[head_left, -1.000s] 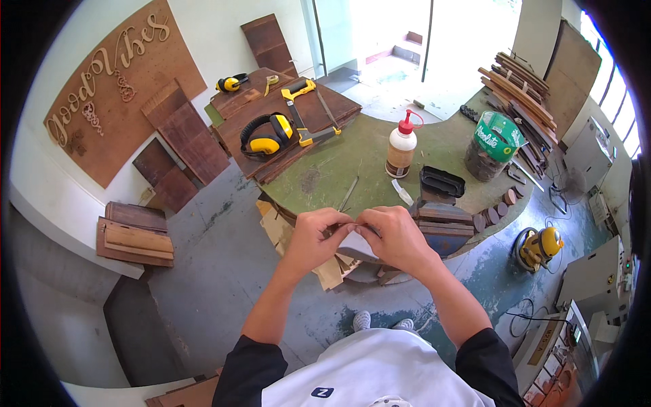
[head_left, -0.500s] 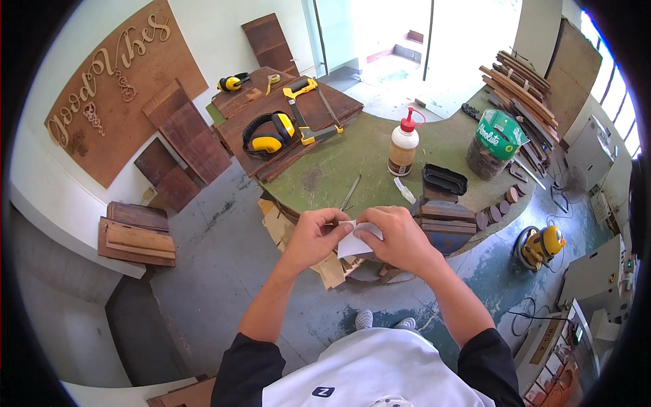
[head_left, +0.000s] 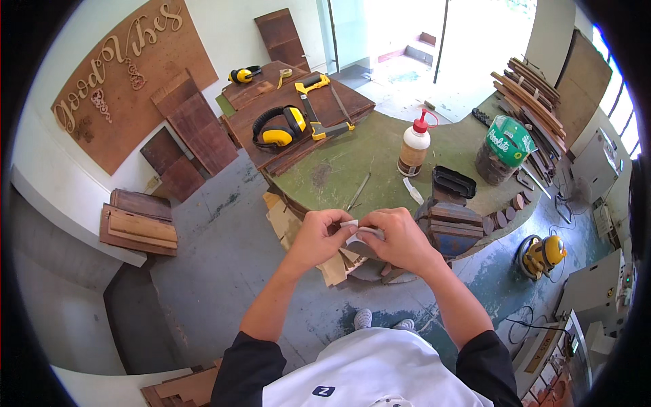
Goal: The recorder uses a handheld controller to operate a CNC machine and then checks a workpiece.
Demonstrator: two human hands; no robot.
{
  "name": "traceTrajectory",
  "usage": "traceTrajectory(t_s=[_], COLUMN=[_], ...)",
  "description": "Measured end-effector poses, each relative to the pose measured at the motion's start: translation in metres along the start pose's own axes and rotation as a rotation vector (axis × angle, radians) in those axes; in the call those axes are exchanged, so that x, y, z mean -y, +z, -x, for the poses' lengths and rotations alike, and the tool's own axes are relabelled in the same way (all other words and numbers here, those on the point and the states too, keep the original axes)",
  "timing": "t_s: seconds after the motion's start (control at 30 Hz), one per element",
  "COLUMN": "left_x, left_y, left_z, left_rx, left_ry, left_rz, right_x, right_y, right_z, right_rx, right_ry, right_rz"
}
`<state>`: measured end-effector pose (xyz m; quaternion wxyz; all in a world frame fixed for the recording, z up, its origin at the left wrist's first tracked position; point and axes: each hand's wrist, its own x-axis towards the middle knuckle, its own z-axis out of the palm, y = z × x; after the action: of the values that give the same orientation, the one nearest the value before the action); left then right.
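Observation:
Both my hands meet over the near edge of a green-topped workbench (head_left: 325, 152). Between them is a small piece of sandpaper (head_left: 361, 247), pale on one face and grey on the other, bent over along its upper part. My left hand (head_left: 316, 239) pinches its left end between thumb and fingers. My right hand (head_left: 400, 237) grips the other end, its thumb laid across the paper. Just right of that hand stands a blue bench vise (head_left: 451, 230) with wood-faced jaws. A thin rod-like tool (head_left: 359, 190) lies on the bench beyond my hands.
Beyond the vise sit a black plastic tray (head_left: 454, 182), a red-capped glue bottle (head_left: 414, 150) and a green-labelled tub (head_left: 503, 146). Yellow earmuffs (head_left: 277, 138) and a hacksaw (head_left: 312, 83) rest on stacked boards. A yellow vacuum cleaner (head_left: 542, 256) stands on the floor at right.
The sandpaper has been bent over between my fingers, so its grey face now shows where the white one did. The view has shifted slightly; both hands stay in place.

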<state>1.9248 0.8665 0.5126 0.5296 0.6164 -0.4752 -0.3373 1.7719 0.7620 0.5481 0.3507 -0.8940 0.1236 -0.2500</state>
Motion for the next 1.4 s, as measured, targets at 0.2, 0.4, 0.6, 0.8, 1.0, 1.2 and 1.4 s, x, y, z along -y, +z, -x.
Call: traceTrajectory(t_s=[0.2, 0.4, 0.6, 0.8, 1.0, 1.2, 1.4], left_x=[0.008, 0.053, 0.073, 0.038, -0.030, -0.057, -0.074], left_y=[-0.010, -0.040, -0.002, 0.015, 0.075, 0.186, 0.357], left_z=[-0.001, 0.007, 0.048, 0.087, 0.085, 0.057, 0.015], left_rx=[-0.243, -0.798, -0.688, -0.792, -0.609, -0.247, 0.069], left_ry=[-0.032, 0.030, -0.105, 0.015, 0.271, 0.188, 0.389], left_rz=[0.114, 0.374, 0.345, 0.317, 0.532, 0.324, 0.031], right_x=[-0.003, -0.045, -0.104, -0.001, 0.025, -0.018, -0.066], right_y=[0.010, 0.046, 0.097, 0.055, 0.008, -0.092, -0.204], right_z=[-0.003, -0.035, -0.094, -0.044, 0.056, 0.155, 0.296], right_rx=[0.048, -0.066, -0.090, 0.132, 0.023, -0.268, -0.418], right_ry=[0.048, 0.190, 0.385, 0.063, -0.132, -0.122, 0.130], right_rz=[0.018, 0.003, 0.083, -0.205, -0.355, -0.230, 0.122])
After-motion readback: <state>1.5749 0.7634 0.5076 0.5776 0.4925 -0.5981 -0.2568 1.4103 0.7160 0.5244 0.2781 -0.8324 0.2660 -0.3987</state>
